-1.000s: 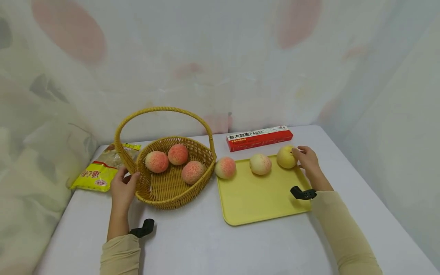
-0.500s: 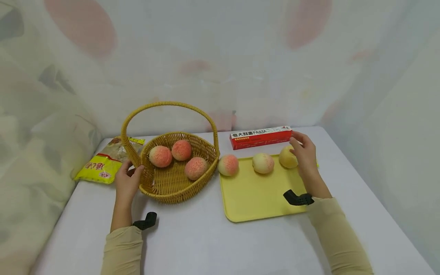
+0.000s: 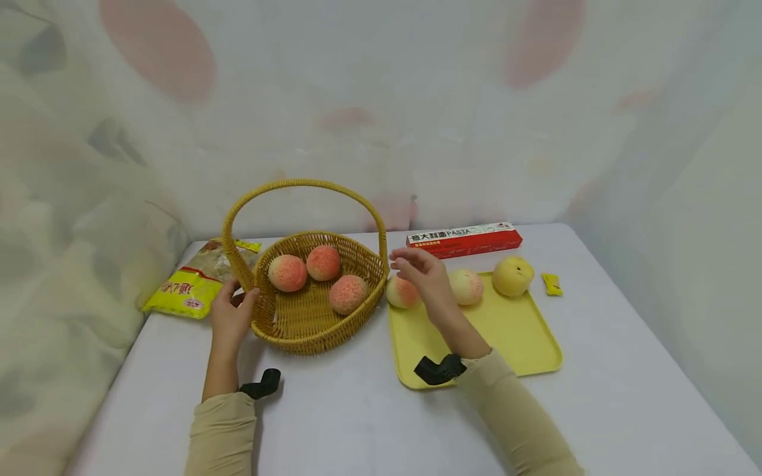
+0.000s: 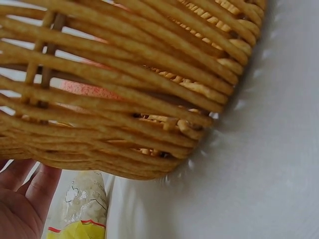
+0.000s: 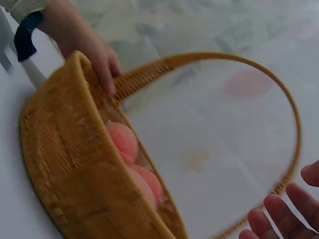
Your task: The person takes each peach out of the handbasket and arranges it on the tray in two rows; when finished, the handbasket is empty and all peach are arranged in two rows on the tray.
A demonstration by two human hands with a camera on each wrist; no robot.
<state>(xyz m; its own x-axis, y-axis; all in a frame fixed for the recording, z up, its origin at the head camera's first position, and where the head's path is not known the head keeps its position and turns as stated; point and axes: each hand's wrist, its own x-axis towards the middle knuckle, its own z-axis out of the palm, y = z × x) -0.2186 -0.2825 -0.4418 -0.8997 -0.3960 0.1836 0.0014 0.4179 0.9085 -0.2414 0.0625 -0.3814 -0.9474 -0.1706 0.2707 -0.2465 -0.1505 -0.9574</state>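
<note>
A woven wicker basket [image 3: 321,344] with a tall arched handle stands left of centre, and three pink peaches [image 3: 348,295] lie in it. My left hand [image 3: 232,317] grips its left rim by the foot of the handle; the right wrist view shows the left fingers [image 5: 107,74] there too. My right hand [image 3: 425,274] is raised over the left end of the yellow tray [image 3: 506,344], fingers spread and holding nothing, close to the basket's right side. Along the tray's back edge sit a pink-white peach [image 3: 401,293], partly hidden by the hand, a paler peach [image 3: 467,287] and a yellow fruit [image 3: 513,276].
Behind the tray lies a red and white pasta box [image 3: 464,240]. A small yellow packet [image 3: 552,284] is right of the tray. A yellow and clear food bag [image 3: 193,281] lies left of the basket, against the cloth at that side.
My right hand has left the yellow fruit and swung left across the tray toward the basket, uncovering the small yellow packet. My left hand keeps its grip on the basket.
</note>
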